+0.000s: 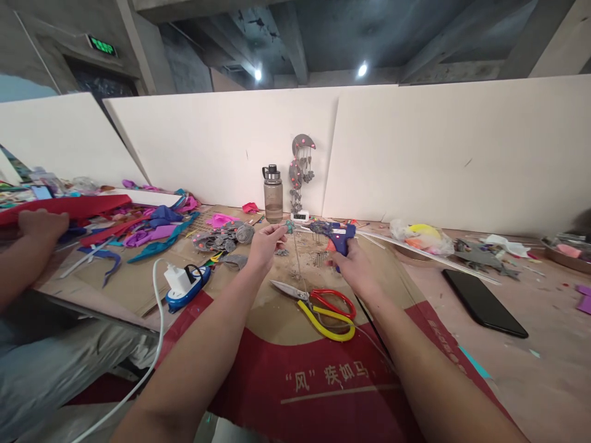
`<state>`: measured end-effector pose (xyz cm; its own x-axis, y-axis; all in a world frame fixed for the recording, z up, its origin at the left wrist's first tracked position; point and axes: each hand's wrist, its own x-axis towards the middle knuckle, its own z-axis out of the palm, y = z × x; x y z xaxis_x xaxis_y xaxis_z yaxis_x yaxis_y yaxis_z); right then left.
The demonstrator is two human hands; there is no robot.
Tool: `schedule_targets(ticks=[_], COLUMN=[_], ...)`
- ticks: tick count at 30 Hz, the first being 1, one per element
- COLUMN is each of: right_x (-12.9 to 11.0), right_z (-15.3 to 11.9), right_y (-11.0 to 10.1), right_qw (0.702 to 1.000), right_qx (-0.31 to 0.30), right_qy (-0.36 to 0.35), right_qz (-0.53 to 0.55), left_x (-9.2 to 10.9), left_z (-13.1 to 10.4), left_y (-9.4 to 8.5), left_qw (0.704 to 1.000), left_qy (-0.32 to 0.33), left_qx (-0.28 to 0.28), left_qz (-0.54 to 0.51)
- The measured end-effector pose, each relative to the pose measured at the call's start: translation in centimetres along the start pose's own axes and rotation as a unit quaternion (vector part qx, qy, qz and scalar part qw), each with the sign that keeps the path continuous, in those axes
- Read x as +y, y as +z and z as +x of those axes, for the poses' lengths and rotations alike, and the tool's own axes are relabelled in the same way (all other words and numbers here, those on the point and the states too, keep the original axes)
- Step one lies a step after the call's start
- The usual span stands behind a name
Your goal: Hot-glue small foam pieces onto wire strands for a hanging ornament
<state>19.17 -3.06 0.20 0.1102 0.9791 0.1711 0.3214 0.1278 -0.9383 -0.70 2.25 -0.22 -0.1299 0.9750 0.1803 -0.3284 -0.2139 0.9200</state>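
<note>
My left hand pinches a small teal piece at the middle of the table, and a thin string hangs down below it. To the right, my right hand is wrapped round the handle of a blue glue gun. The gun's nozzle points left, close to the teal piece; whether they touch is too small to tell. Scissors with one red and one yellow handle lie below and between my hands, on brown and red cardboard.
A bottle and a grey hanging ornament stand behind. Grey fabric pieces and a blue power strip lie left, a black phone right. A person's hand touches red cloth at far left.
</note>
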Motion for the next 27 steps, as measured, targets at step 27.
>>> schedule_targets(ticks=[27], right_x=[0.1], right_z=[-1.8], right_y=[1.1], right_qw=[0.974], right_qx=[-0.001], right_qy=[-0.177], right_qz=[-0.14], left_x=[-0.1], left_z=[-0.5], left_y=[0.5], left_qw=[0.999], left_qy=[-0.039], left_qx=[-0.011], left_qz=[-0.015])
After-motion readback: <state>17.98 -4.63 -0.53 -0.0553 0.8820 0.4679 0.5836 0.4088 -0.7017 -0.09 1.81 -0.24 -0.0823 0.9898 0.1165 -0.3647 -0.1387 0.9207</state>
